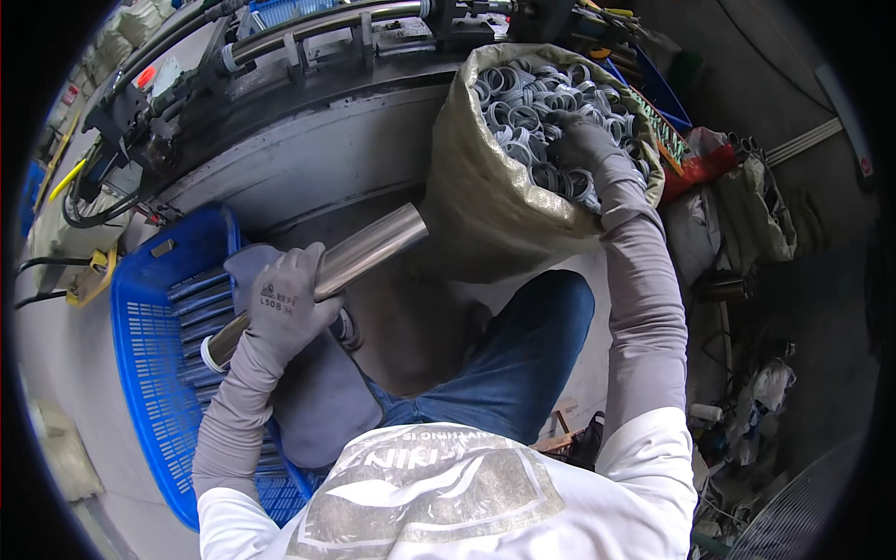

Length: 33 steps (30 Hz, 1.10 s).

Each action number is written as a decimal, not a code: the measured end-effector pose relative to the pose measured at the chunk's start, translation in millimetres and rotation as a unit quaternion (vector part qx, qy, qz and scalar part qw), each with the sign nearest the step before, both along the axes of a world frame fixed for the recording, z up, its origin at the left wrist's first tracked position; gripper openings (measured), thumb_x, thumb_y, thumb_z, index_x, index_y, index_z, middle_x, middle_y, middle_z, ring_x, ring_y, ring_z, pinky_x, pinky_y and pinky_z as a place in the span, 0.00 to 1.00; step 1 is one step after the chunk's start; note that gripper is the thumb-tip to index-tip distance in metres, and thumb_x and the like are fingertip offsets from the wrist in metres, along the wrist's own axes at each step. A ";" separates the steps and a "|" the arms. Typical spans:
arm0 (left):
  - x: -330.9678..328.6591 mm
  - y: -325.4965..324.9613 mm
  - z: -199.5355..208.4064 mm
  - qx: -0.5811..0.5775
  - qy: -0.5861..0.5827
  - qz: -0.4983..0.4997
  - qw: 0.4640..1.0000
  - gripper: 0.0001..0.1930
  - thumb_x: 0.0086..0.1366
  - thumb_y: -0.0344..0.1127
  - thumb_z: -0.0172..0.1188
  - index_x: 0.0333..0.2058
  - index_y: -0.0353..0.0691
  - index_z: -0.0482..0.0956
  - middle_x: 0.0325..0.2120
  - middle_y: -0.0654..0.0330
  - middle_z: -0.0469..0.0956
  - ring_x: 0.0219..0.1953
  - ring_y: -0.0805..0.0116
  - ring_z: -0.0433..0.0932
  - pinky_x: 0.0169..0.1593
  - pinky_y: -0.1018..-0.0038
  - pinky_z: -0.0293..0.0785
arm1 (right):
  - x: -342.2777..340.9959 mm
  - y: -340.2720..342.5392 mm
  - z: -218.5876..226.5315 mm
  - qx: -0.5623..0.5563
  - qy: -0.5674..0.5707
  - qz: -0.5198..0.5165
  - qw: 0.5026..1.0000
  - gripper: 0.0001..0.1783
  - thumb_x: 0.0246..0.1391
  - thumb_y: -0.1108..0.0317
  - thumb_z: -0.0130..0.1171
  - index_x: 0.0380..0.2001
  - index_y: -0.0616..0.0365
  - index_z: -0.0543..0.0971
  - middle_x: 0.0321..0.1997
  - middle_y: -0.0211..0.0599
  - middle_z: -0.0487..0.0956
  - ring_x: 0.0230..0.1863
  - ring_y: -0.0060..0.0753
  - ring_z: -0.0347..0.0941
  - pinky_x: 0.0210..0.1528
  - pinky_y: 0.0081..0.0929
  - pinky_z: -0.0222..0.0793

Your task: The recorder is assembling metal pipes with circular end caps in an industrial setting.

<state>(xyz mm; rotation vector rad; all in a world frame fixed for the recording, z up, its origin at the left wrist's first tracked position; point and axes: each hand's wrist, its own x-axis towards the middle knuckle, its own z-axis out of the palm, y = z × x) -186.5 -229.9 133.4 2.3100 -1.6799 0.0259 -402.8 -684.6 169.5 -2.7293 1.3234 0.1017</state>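
My left hand, in a grey glove, is wrapped round a shiny metal tube that slants up to the right. A white ring sits at the tube's lower left end. Off to the right, my gloved right hand reaches into a big woven sack full of grey-white plastic rings. Its fingers are down among the rings, so whether they grip one is hidden. Below my left hand, a blue plastic basket holds several metal tubes.
Beyond the sack and basket runs a machine with a long metal shaft and dark frame. My knee in blue jeans is below the sack. A red bag and other sacks stand at the right. A fan guard shows at lower right.
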 end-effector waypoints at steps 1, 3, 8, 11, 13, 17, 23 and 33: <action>-0.5 -3.2 -0.4 -0.002 0.003 -0.006 1.000 0.33 0.48 0.41 0.72 0.53 0.39 0.73 0.37 0.51 0.79 0.41 0.50 0.82 0.45 0.57 0.78 | -15.2 -12.7 -7.0 -0.018 -0.045 0.057 0.997 0.32 0.50 0.58 0.71 0.61 0.42 0.80 0.57 0.47 0.84 0.58 0.47 0.81 0.60 0.40 0.76; 0.7 -1.9 -1.0 -0.002 0.003 -0.003 1.000 0.33 0.47 0.41 0.72 0.53 0.39 0.73 0.37 0.51 0.79 0.41 0.50 0.82 0.44 0.57 0.78 | -14.5 -7.7 -6.5 -0.039 -0.063 0.058 0.996 0.30 0.48 0.57 0.74 0.58 0.39 0.83 0.55 0.45 0.84 0.57 0.47 0.81 0.57 0.40 0.76; -2.3 4.9 1.8 -0.031 0.009 -0.009 0.999 0.33 0.46 0.39 0.71 0.53 0.39 0.74 0.36 0.51 0.80 0.41 0.50 0.82 0.44 0.57 0.77 | -6.3 111.8 23.1 0.220 -0.536 0.070 0.812 0.15 0.62 0.74 0.65 0.50 0.70 0.80 0.47 0.42 0.85 0.42 0.27 0.84 0.47 0.24 0.80; -6.3 0.3 6.4 -0.045 0.012 -0.025 0.999 0.33 0.45 0.38 0.71 0.53 0.39 0.75 0.36 0.51 0.80 0.40 0.49 0.81 0.45 0.58 0.77 | 3.1 189.8 -2.5 0.231 -0.579 0.089 0.776 0.16 0.60 0.77 0.68 0.50 0.66 0.80 0.47 0.40 0.85 0.47 0.27 0.82 0.53 0.25 0.79; -5.6 -1.9 6.6 -0.046 0.014 -0.025 0.999 0.33 0.45 0.38 0.71 0.53 0.39 0.75 0.36 0.50 0.80 0.40 0.49 0.81 0.45 0.58 0.77 | 12.2 227.8 -17.9 0.350 -0.593 0.008 0.725 0.15 0.60 0.72 0.70 0.48 0.64 0.80 0.46 0.37 0.84 0.46 0.25 0.80 0.51 0.21 0.77; -5.6 -1.0 6.8 -0.077 0.022 -0.050 0.996 0.33 0.44 0.38 0.71 0.53 0.38 0.75 0.36 0.51 0.80 0.40 0.50 0.81 0.45 0.58 0.77 | 13.5 253.9 -46.7 0.406 -0.585 -0.049 0.701 0.18 0.63 0.66 0.66 0.52 0.64 0.79 0.49 0.37 0.82 0.49 0.26 0.77 0.57 0.24 0.72; -6.1 7.7 6.0 -0.043 0.025 -0.038 0.998 0.32 0.47 0.40 0.72 0.53 0.37 0.77 0.39 0.50 0.82 0.44 0.47 0.82 0.48 0.57 0.76 | 8.2 229.5 -37.2 0.471 -0.509 0.102 0.713 0.24 0.63 0.56 0.64 0.54 0.63 0.79 0.54 0.39 0.81 0.57 0.31 0.76 0.60 0.29 0.69; -10.8 6.3 0.9 0.006 0.002 -0.044 0.999 0.34 0.48 0.41 0.73 0.55 0.38 0.75 0.41 0.52 0.82 0.45 0.51 0.81 0.47 0.57 0.75 | 34.8 251.5 -86.7 0.217 -0.569 0.203 0.767 0.20 0.51 0.75 0.64 0.49 0.64 0.79 0.48 0.46 0.82 0.47 0.43 0.82 0.49 0.31 0.78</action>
